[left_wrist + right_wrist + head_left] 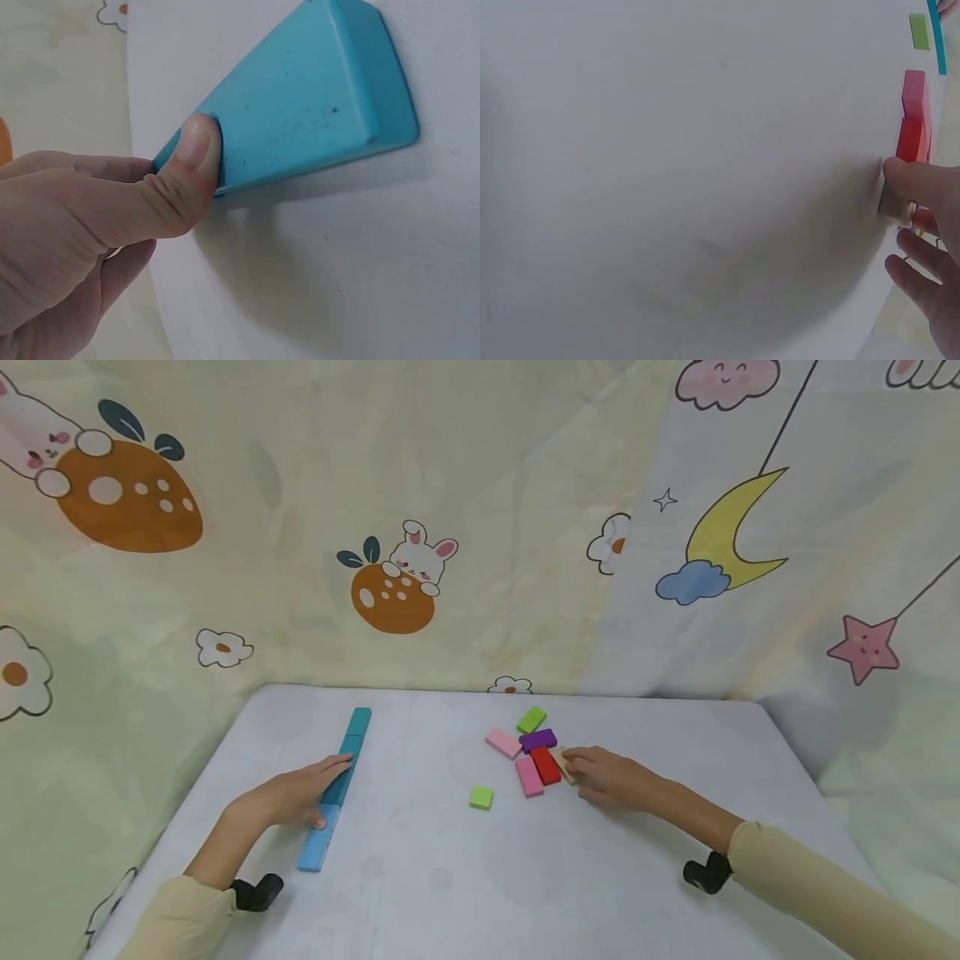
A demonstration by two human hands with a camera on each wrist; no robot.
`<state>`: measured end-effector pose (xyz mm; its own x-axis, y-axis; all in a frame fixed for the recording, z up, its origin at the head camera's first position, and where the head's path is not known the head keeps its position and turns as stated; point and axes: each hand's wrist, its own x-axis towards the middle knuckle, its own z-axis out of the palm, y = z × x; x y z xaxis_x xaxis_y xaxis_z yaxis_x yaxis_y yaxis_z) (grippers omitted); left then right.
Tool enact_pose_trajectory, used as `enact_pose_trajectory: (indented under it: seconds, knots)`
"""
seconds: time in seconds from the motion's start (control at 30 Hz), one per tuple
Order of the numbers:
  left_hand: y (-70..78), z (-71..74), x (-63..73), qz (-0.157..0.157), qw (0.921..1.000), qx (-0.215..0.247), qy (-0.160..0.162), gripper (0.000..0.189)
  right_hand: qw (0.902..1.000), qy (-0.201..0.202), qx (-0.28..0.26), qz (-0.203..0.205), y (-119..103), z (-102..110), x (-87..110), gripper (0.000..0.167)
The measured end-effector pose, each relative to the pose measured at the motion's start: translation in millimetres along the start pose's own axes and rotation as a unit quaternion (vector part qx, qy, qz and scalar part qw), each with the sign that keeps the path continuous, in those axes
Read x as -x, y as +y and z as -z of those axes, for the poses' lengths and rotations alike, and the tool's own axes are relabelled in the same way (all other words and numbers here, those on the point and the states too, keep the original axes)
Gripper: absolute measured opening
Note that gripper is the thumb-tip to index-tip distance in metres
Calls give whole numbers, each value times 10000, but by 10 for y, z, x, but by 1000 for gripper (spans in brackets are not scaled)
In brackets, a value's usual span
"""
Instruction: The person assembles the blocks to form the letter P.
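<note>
A straight row of flat blocks lies on the left of the white table, running from a teal block (359,722) at the far end to a light blue block (318,843) at the near end. My left hand (294,793) rests against this row, its thumb on the light blue block and its fingers reaching to the darker teal part. In the left wrist view the thumb (193,150) presses on the block. My right hand (617,779) pinches a beige block (561,765) beside a red block (545,766); the right wrist view shows the thumb on the beige block (895,201).
Around the red block lie a pink block (528,777), a light pink block (503,742), a purple block (537,740) and a green block (532,719). A small green square (481,797) sits apart, nearer the front. A printed cloth (480,527) hangs behind the table (420,893).
</note>
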<state>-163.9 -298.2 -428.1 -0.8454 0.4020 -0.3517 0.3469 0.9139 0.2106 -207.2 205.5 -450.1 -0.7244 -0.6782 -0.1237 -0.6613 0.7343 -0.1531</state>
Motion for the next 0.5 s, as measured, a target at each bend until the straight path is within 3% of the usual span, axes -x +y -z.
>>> enact_pose_trajectory:
  seconds: [0.2, 0.37, 0.5]
  knots:
    - [-16, -11, -5, -65, 10000, -71, -10, 95, 9987, -270, -439, 29, 58, 69, -133, 18]
    - [-15, 10, 12, -50, 10000, -8, 3, 94, 9975, -300, -430, 477, 128, 165, -199, 21]
    - [-7, 25, 10, -60, 9999, 95, -10, 94, 9947, -150, -859, 536, 118, 346, -249, 24]
